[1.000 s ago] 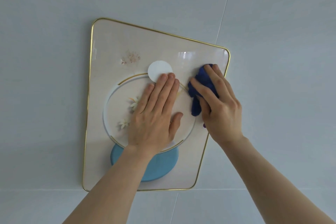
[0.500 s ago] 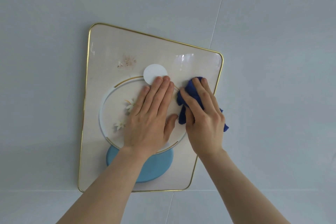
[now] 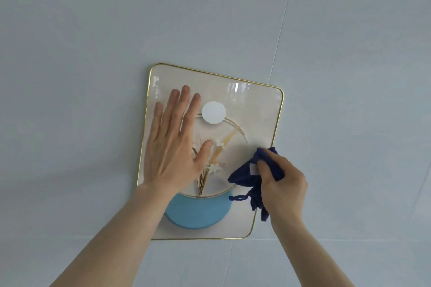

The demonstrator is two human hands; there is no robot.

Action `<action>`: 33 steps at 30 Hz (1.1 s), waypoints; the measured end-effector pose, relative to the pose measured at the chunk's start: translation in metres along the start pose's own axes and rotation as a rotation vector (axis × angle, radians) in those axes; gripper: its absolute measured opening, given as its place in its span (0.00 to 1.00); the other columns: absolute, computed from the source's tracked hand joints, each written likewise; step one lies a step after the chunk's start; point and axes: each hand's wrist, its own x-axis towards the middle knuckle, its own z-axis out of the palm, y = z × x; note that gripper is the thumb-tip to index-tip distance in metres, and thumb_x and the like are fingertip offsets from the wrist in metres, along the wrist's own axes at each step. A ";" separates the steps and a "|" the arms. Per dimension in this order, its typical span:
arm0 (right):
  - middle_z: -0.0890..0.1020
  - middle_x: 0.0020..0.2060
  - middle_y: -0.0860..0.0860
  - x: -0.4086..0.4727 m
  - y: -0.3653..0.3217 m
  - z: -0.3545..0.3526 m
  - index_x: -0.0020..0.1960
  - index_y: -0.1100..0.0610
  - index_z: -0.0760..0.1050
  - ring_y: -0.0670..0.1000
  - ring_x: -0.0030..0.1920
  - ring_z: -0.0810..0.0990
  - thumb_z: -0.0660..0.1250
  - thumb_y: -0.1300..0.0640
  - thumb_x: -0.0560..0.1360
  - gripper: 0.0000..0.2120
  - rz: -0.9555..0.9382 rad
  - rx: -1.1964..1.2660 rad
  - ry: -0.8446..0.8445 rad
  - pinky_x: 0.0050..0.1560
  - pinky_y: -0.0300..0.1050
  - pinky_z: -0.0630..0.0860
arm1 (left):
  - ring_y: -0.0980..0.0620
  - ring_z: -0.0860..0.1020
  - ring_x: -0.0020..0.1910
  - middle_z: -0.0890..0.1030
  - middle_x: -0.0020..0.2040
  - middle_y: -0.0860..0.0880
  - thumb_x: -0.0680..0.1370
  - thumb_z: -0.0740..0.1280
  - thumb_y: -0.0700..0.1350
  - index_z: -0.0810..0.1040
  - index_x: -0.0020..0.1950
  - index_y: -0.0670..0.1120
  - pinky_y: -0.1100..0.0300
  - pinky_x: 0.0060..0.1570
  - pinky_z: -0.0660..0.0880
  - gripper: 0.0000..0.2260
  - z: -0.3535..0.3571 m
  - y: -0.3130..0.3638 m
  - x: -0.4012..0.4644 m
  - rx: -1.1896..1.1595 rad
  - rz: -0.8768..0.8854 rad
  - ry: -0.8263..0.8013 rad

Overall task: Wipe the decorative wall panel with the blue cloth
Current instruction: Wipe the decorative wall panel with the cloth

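The decorative wall panel (image 3: pixel 254 109) is a glossy cream rectangle with a thin gold rim, a white disc, a gold ring, flowers and a blue half-round shape near its bottom. It hangs on the pale wall. My left hand (image 3: pixel 175 144) lies flat on the panel's left half, fingers spread and pointing up. My right hand (image 3: pixel 282 184) grips the bunched dark blue cloth (image 3: pixel 245 176) against the panel's lower right part, near the right rim. Loose threads of the cloth hang below the hand.
The pale grey-blue wall (image 3: pixel 349 53) of large tiles surrounds the panel. Thin tile seams run diagonally at the upper right and horizontally just below the panel.
My right hand has dragged the cloth down from the panel's upper right to its lower right. My left hand has slid left and spread its fingers. The view has pulled back.
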 end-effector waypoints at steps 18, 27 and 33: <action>0.79 0.71 0.58 0.032 -0.067 0.146 0.63 0.55 0.85 0.61 0.76 0.73 0.71 0.66 0.79 0.14 -1.094 -0.525 -0.132 0.57 0.55 0.83 | 0.49 0.47 0.86 0.53 0.87 0.44 0.71 0.55 0.81 0.52 0.86 0.48 0.45 0.84 0.44 0.53 0.033 -0.081 -0.002 0.002 -0.125 0.043; 0.80 0.69 0.59 0.060 -0.058 0.127 0.60 0.58 0.85 0.63 0.73 0.75 0.69 0.67 0.79 0.12 -0.982 -0.475 0.174 0.66 0.53 0.77 | 0.48 0.47 0.86 0.52 0.87 0.45 0.67 0.64 0.80 0.51 0.86 0.49 0.46 0.84 0.41 0.58 0.031 -0.084 -0.003 -0.007 -0.107 0.029; 0.77 0.71 0.62 0.044 -0.059 0.140 0.62 0.62 0.84 0.64 0.76 0.71 0.68 0.68 0.81 0.12 -0.910 -0.434 0.128 0.76 0.35 0.64 | 0.48 0.47 0.86 0.52 0.87 0.45 0.67 0.64 0.80 0.51 0.86 0.48 0.46 0.84 0.41 0.58 0.028 -0.082 -0.002 -0.007 -0.124 0.010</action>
